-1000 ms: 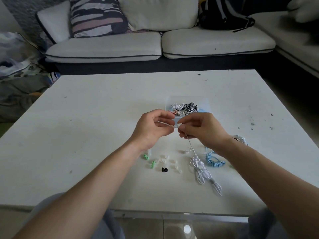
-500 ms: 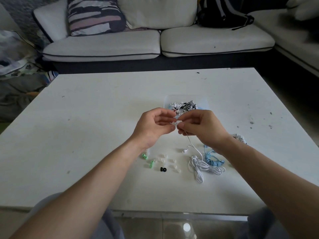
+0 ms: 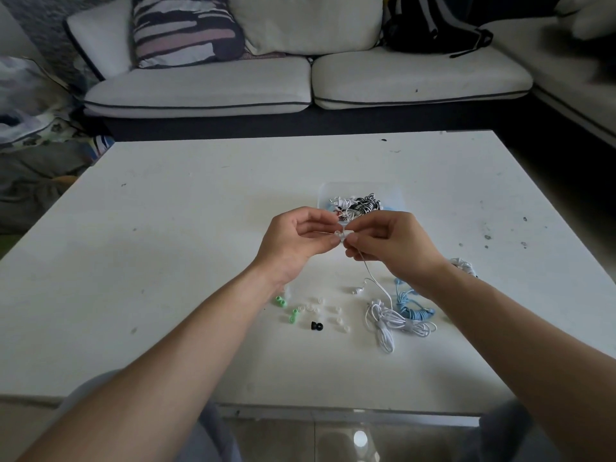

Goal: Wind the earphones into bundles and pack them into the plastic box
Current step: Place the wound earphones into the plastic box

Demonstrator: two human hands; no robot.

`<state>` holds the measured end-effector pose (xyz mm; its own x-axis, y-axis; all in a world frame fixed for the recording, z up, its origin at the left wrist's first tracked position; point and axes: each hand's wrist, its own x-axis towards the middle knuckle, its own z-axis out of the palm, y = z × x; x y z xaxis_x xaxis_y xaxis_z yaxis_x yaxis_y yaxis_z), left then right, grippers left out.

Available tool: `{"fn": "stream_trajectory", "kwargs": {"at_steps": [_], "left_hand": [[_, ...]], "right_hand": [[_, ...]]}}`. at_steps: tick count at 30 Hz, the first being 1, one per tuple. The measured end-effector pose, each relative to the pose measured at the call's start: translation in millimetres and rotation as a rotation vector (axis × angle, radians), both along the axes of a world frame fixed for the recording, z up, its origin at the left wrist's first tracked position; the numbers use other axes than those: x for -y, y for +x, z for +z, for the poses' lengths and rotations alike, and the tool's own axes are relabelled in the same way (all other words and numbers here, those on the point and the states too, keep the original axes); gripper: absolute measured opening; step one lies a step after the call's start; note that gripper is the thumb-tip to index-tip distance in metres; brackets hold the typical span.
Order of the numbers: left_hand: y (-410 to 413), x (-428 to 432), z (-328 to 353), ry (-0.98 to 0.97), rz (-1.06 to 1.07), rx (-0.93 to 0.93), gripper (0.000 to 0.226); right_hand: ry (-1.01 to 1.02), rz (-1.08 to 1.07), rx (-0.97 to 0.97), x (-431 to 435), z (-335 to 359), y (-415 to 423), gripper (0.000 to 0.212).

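A white table (image 3: pixel 150 278) stands before a white, dark-piped sofa (image 3: pixel 416 78) bearing a striped pillow (image 3: pixel 186 28) and a black backpack (image 3: pixel 433 25). Crumpled fabric (image 3: pixel 30 108) lies past the table's far left corner; glossy floor (image 3: pixel 300 443) borders its near edge.

No legible text, label, brand, number or sign is found in this view. The plastic box (image 3: pixel 396 195) on the bench (image 3: pixel 200 228), the white earphones (image 3: pixel 386 321) and the blue earphones (image 3: pixel 410 308) nearer the person than the box carry no readable marking. The striped cushion (image 3: pixel 186 31) on the sofa (image 3: pixel 200 88) beyond the box shows pattern only.
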<state>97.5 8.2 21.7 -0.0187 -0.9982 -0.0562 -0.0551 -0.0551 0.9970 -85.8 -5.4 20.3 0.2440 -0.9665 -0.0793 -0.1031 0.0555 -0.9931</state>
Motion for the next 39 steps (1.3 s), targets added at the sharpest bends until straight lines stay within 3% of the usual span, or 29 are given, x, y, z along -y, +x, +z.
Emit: {"fn": "stream_trajectory", "kwargs": {"at_steps": [4,12,24,39], "left_hand": [[1,1,-2,0.006,0.021,0.042,0.029],[2,2,-1,0.055,0.003,-0.054,0.025],[5,2,2,0.063,-0.147,-0.082,0.025],[6,4,-2,0.065,-0.175,-0.068,0.026]], "right_hand": [[0.003,-0.001,-0.002,1,-1,0,0.006],[-0.002,-0.009,0.004,2,-1,-1,0.006],[0.092,0.191,0.073,6,1,-12,0.009],[0.09,0.208,0.066,5,3,-13,0.005]]}}
